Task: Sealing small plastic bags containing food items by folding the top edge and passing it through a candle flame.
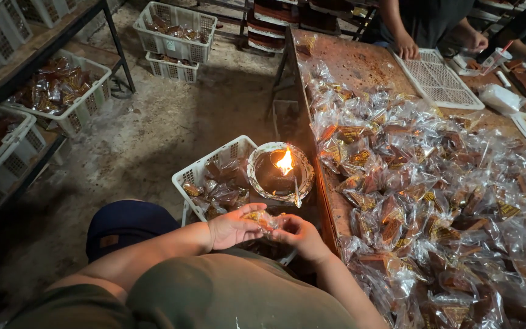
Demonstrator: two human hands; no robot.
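A small clear packet (262,219) holding a brown sweet is held between both hands just below a burning lamp (280,172), close enough for its open end to be brought to the flame (285,162). The left hand (232,228) is curled about one end of the packet, its fingers (248,224) bent in and closed on the plastic, while the right hand (301,234) is cupped at the other end with its fingertips pinched on the wrapper, so that the thin film is kept taut between them. How tightly each finger presses cannot be told, as the packet hides part of the grip. The lamp, a dark round dish with a pale rim, is set at the table's edge, within easy reach of the seated person and just beside a white basket (197,176) in which wrapped sweets are gathered. The long table (360,64) to the right is heaped with many more clear packets (433,195), spread loosely so that each can be picked up by the right hand. More white crates (175,27) of packets are stood on the concrete floor and on a shelf at the left. At the far end of the table another person's hands (406,47) are rested by a white mesh tray (438,79), well apart from the work in hand.
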